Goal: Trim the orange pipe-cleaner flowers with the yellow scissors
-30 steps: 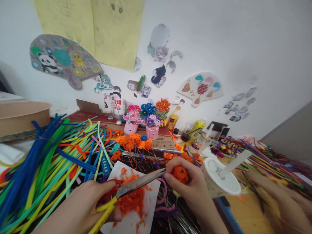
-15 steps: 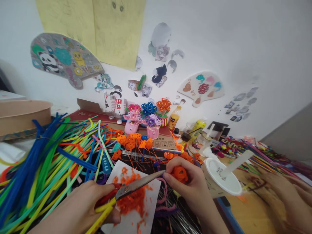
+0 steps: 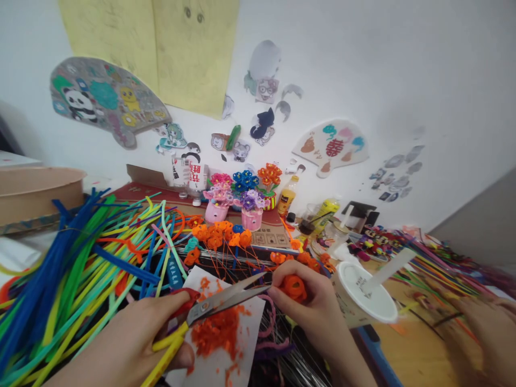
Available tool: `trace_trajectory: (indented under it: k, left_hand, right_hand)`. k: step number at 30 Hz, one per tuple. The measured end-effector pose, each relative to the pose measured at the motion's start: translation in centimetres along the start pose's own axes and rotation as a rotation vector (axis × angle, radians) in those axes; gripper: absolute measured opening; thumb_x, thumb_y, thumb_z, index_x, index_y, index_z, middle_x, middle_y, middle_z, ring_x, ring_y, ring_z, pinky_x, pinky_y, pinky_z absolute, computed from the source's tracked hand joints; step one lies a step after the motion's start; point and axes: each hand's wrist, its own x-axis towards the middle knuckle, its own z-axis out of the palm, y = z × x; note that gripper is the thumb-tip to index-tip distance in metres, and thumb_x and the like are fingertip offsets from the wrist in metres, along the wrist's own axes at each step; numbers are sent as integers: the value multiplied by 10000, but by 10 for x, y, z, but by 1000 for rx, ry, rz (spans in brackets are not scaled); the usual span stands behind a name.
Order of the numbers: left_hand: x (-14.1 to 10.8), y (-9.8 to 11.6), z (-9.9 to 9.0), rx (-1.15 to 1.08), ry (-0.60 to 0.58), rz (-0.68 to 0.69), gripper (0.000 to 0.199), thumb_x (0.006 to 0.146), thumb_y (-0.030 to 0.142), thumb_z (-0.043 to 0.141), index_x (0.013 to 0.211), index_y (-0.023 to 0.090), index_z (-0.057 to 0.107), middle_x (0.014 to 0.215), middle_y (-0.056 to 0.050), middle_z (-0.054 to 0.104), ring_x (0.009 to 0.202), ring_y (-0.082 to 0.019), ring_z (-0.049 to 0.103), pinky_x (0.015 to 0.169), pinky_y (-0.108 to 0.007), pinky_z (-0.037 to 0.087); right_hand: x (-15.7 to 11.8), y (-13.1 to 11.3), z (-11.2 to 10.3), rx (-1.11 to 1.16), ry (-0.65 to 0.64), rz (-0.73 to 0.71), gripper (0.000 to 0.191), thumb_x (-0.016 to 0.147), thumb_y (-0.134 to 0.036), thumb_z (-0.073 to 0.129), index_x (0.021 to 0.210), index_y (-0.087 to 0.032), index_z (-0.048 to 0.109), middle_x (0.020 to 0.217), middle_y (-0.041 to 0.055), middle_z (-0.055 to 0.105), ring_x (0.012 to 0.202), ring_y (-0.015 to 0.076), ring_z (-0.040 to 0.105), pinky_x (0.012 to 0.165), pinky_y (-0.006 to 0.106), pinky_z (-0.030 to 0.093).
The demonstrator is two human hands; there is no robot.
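Observation:
My left hand point(image 3: 161, 328) is closed around the handles of a pair of scissors point(image 3: 213, 306); red and yellow show among the fingers. The blades are parted a little, and their tips point at my right hand point(image 3: 302, 301). That hand pinches an orange fuzzy pipe-cleaner flower point(image 3: 293, 287), partly hidden by the fingers, and the blade tips are close to its fingertips. Beneath the scissors lies a white sheet of paper point(image 3: 201, 371) covered with orange fuzz clippings point(image 3: 220, 333).
Pipe cleaners point(image 3: 84, 274) in many colours pile up at left. Orange flowers on stems point(image 3: 215, 235) lie behind the paper, before potted fuzzy flowers point(image 3: 252, 217). A lidded cup with a straw point(image 3: 365, 295) stands right. Another person's hand point(image 3: 479, 317) works at far right.
The scissor blades have parted from nearly together. My right hand and the flower have shifted slightly left. The other person's hand at far right has moved.

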Motion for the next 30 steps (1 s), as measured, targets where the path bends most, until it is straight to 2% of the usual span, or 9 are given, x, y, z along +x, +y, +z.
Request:
trace_trajectory:
  k: [3, 8, 12, 15, 18, 24, 26, 28, 30]
  left_hand:
    - [2, 5, 0, 214, -145, -21, 131, 646, 185, 561, 723, 243, 651, 675, 42, 719, 593, -153, 637, 530, -175, 419]
    - [7, 0, -6, 345, 1, 12, 164, 679, 385, 575, 704, 233, 631, 617, 13, 672, 558, -179, 593, 506, -216, 398]
    - [8, 1, -8, 170, 157, -8, 229, 661, 458, 605, 659, 232, 638, 604, 1, 682, 561, -183, 610, 503, -213, 431]
    - [6, 8, -2, -26, 238, 0, 270, 676, 494, 614, 661, 226, 638, 525, 21, 625, 477, -140, 552, 462, -200, 418]
    - [5, 16, 9, -114, 273, 19, 260, 700, 470, 619, 598, 231, 597, 440, 52, 515, 416, -109, 465, 416, -190, 373]
    - [3, 32, 22, -257, 323, -54, 278, 685, 467, 631, 539, 236, 579, 424, 53, 480, 411, -105, 432, 402, -193, 363]
    - [3, 33, 24, -318, 309, -95, 314, 679, 497, 641, 547, 222, 563, 457, 55, 494, 428, -89, 426, 419, -180, 367]
    - [3, 29, 27, -408, 286, -179, 373, 663, 566, 648, 595, 209, 563, 481, 67, 475, 421, -67, 391, 395, -159, 328]
    - [4, 24, 30, -523, 300, -250, 465, 637, 632, 648, 564, 201, 489, 456, 95, 392, 381, -35, 294, 349, -135, 229]
  right_hand:
    - [0, 1, 0, 7, 3, 0, 102, 756, -250, 670, 709, -203, 593, 668, -26, 557, 619, 130, 481, 569, 239, 376]
    - [0, 1, 1, 17, 7, 43, 138, 775, -293, 649, 705, -195, 581, 656, -28, 536, 595, 123, 449, 551, 238, 359]
    - [1, 2, 3, 11, 6, 87, 174, 775, -325, 643, 697, -188, 568, 652, -26, 521, 576, 120, 421, 537, 244, 345]
    - [3, 2, 4, 9, 15, 104, 180, 766, -324, 640, 684, -184, 562, 642, -25, 515, 572, 121, 422, 535, 247, 345]
    - [3, 2, 4, 16, 32, 106, 175, 754, -310, 642, 666, -183, 560, 623, -26, 510, 573, 123, 425, 539, 247, 350]
    - [3, 5, 4, 74, 36, 129, 169, 735, -276, 678, 646, -174, 576, 593, -38, 501, 540, 101, 404, 502, 224, 322]
    - [3, 6, 4, 147, 49, 140, 159, 728, -253, 701, 650, -174, 588, 598, -41, 505, 529, 88, 394, 484, 208, 310]
    - [2, 6, 4, 314, 42, 158, 129, 705, -228, 744, 749, -188, 629, 642, -40, 540, 534, 78, 413, 474, 187, 313]
    - [1, 5, 5, 558, 18, 178, 343, 651, -213, 804, 954, -232, 644, 705, -34, 587, 555, 81, 461, 468, 169, 331]
